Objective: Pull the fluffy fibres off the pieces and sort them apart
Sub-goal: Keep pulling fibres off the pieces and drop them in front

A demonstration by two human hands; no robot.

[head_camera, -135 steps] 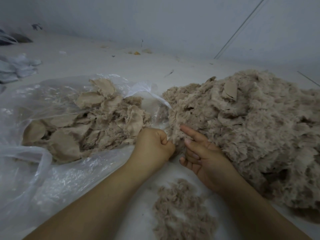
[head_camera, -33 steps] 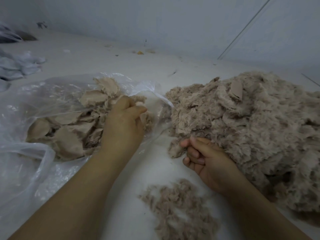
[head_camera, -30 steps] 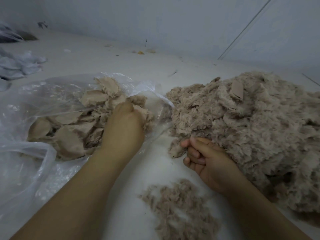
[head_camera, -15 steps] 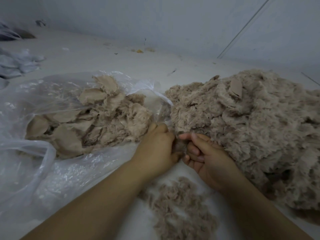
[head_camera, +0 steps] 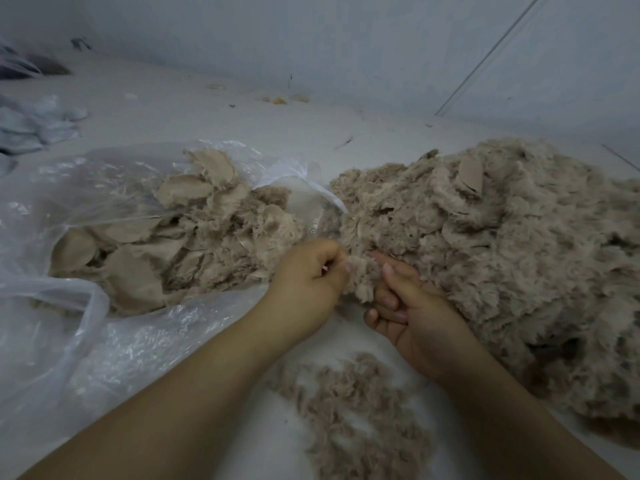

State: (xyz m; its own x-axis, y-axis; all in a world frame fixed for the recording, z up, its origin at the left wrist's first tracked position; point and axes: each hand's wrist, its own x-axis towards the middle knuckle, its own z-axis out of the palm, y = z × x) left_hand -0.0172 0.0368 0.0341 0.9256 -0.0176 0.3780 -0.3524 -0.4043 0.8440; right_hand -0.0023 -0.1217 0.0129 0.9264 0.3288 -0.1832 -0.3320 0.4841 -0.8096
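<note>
Two hands on one piece [head_camera: 360, 278], at near edge of big pile [head_camera: 502, 258]. Left hand [head_camera: 308, 275] pinches fluff at piece's top edge; right hand [head_camera: 408, 306] curls round its far side, bracing. Piece looks feather-light, limp, no stiffness; fibres likely tear off in small tufts, shed easily. Best hold: backing firm in right, pluck low near fibre roots. Stripped pieces in bag [head_camera: 86, 341] left; loose fluff [head_camera: 356, 410] heaped below wrists.
</note>
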